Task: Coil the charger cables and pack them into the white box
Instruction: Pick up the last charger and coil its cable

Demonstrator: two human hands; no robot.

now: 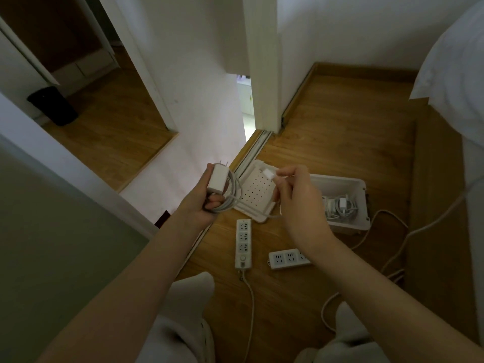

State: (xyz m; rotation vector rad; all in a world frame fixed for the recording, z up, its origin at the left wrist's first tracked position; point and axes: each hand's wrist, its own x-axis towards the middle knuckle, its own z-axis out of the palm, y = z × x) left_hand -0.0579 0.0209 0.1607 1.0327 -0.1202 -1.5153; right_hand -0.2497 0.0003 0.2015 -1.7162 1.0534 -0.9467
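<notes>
My left hand [203, 197] grips a white charger adapter [218, 178] with its prongs pointing up, together with loops of its white cable [231, 197] coiled beside it. My right hand [296, 197] pinches the cable's free end just behind the white connector [268, 174]; a slack length hangs between the hands. On the floor behind my right hand stands the white box [360, 189], open, with coiled white chargers [340, 206] inside. Its perforated lid [258, 189] lies to the left of it.
Two white power strips lie on the wooden floor, a long one [243, 243] and a shorter one [286, 258], with cords [387, 242] trailing right. My knees are at the bottom. A sliding door track, white walls and a black bin [53, 106] lie beyond.
</notes>
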